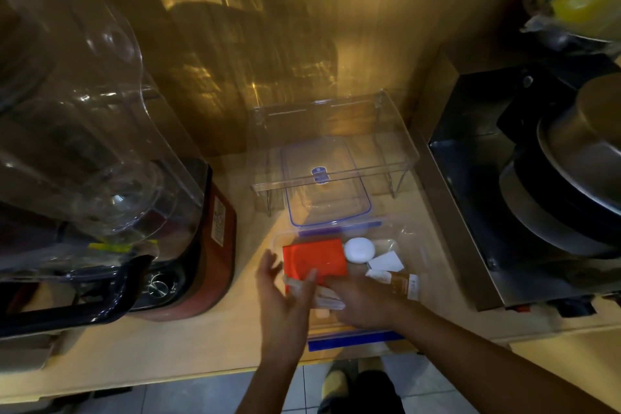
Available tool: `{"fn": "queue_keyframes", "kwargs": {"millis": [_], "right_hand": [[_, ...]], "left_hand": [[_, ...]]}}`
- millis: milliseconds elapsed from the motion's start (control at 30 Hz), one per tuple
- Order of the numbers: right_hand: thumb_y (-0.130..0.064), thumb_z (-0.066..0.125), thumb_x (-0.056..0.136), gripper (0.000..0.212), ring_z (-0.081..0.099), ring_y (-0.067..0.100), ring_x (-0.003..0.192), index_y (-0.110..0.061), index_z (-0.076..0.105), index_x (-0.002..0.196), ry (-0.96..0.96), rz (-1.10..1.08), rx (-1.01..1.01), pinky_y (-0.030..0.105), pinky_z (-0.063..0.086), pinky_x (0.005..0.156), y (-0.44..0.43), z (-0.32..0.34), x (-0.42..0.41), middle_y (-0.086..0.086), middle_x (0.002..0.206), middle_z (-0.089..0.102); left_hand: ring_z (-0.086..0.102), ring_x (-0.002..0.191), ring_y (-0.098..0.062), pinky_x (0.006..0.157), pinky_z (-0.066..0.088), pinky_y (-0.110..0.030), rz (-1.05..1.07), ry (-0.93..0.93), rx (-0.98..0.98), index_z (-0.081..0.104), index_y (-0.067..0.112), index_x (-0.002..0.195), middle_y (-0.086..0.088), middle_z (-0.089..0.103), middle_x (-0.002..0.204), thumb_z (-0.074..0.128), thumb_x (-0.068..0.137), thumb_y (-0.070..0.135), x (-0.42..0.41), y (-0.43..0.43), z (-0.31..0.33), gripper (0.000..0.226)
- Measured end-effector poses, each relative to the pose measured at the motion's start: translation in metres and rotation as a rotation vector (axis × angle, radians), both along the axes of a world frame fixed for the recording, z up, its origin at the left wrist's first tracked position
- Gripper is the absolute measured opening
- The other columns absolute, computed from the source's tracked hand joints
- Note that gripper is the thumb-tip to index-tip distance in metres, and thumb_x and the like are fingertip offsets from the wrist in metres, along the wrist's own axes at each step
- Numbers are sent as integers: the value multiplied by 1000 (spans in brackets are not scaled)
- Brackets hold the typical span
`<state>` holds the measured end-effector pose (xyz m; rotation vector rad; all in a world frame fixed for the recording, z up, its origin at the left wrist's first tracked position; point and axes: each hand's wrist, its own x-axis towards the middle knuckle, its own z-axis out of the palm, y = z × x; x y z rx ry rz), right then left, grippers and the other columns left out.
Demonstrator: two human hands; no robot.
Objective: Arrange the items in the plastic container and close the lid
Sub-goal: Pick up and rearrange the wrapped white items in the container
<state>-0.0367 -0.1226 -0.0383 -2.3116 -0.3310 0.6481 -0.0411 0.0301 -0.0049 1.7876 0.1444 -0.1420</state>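
A clear plastic container [416, 245] with blue clips sits open at the counter's front edge. Inside lie an orange flat box [314, 259], a round white object [359, 250], white paper packets [386, 261] and a brown tube [403, 282]. Its clear lid [327, 185] with a blue rim rests on the counter just behind it. My left hand [285, 302] hovers at the container's left edge with its fingers spread, holding nothing. My right hand [361, 304] reaches into the container and presses on a pale packet [327, 297] beneath the orange box; its fingers are partly hidden.
A large blender with a red base [205, 252] and a clear sound cover [84, 111] stands left. A clear acrylic stand [396, 131] straddles the lid at the back. A steel appliance [504, 185] with stacked pans [578, 171] stands right. Tiled floor [201, 393] lies below the counter edge.
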Motion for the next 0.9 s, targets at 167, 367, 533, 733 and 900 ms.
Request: {"fn": "queue_keyframes", "kwargs": {"millis": [167, 367, 533, 733, 900], "right_hand": [[-7, 54, 81, 18, 53, 19, 72, -10, 56, 98, 32, 39, -98, 26, 43, 55, 5, 2, 0, -1, 74, 54], [-7, 57, 80, 32, 56, 21, 79, -14, 51, 112, 9, 30, -137, 27, 36, 63, 10, 5, -3, 11, 101, 64], [-11, 59, 82, 29, 53, 20, 80, -17, 49, 108, 4, 48, -127, 27, 35, 66, 10, 2, -4, 10, 101, 64], [-38, 65, 81, 47, 57, 18, 103, -20, 50, 122, 101, -82, 107, 30, 47, 84, -14, 7, -2, 2, 117, 60], [-17, 62, 86, 5, 62, 19, 81, -15, 66, 88, -52, -608, 230, 39, 51, 72, -64, 17, 8, 1, 83, 66]], "left_hand": [[61, 91, -18, 82, 40, -24, -546, -601, 670, 64, 20, 104, 3, 68, 97, 51, 86, 35, 15, 17, 2, 27], [59, 103, -17, 93, 36, -32, -846, -388, 1049, 54, 30, 113, 7, 67, 113, 27, 96, 43, 17, 17, -10, 34], [64, 101, -20, 87, 50, -33, -1002, -154, 999, 52, 26, 117, 3, 65, 117, 55, 82, 41, 26, 11, -11, 39], [63, 103, -25, 84, 52, -34, -1093, -74, 1106, 46, 20, 128, -6, 64, 120, 55, 88, 21, 39, 6, -13, 41], [64, 99, -21, 81, 51, -30, -1147, 11, 1102, 43, 22, 126, -5, 64, 116, 55, 89, 17, 39, 20, -11, 39]]}}
